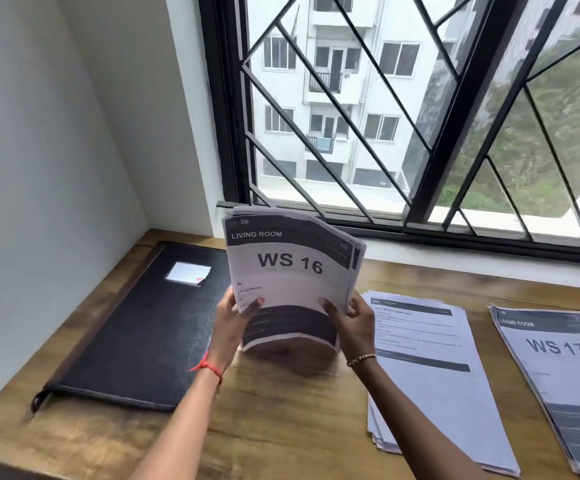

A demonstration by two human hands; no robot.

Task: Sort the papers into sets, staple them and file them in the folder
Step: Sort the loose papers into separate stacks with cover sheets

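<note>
Two hands share one bundle: the left hand [236, 313] and the right hand [347, 317] each clamp the lower part of an upright stack of papers [288, 271], with thumbs pressed on the front sheet and the other fingers curled out of sight behind it. The stack stands just to the right of the black folder [143, 323], over the wooden table [281, 427]; whether its blurred bottom edge touches the wood cannot be told. Its front sheet reads "LIVING ROOM" and "WS 16" between dark printed bands, and the sheets bow slightly, their top edges fanned and uneven. This looks like the sorting step, probably squaring up or looking through the bundle. Further right of the folder lies a text-page pile [420, 358], its sheets loosely splayed, and farthest from the folder lies a pile headed "WS 17" [555, 368]. The folder is closed and flat, with a small white label [188, 273] on its cover. The next move likely calls for dealing the front sheet onto a matching pile or starting a new one nearer the folder. Thin, slippery sheets would need a light peel with the thumb. No stapler is in view.
</note>
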